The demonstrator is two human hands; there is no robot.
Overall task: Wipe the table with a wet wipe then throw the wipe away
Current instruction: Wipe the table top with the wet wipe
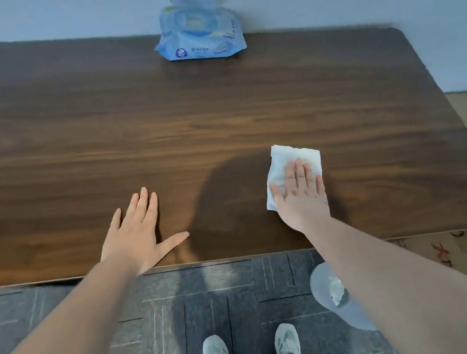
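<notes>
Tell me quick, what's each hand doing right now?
Left hand: open, flat on the wooden table, holding nothing.
Right hand: open, palm pressing the white wet wipe flat on the table.

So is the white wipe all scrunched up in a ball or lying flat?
Flat. The wet wipe lies spread on the table, with the right hand pressed open-palmed on top; its edges stick out around the fingers.

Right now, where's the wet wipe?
In the head view, the wet wipe lies flat on the table, near its front edge on the right side, pressed under the right hand.
</notes>
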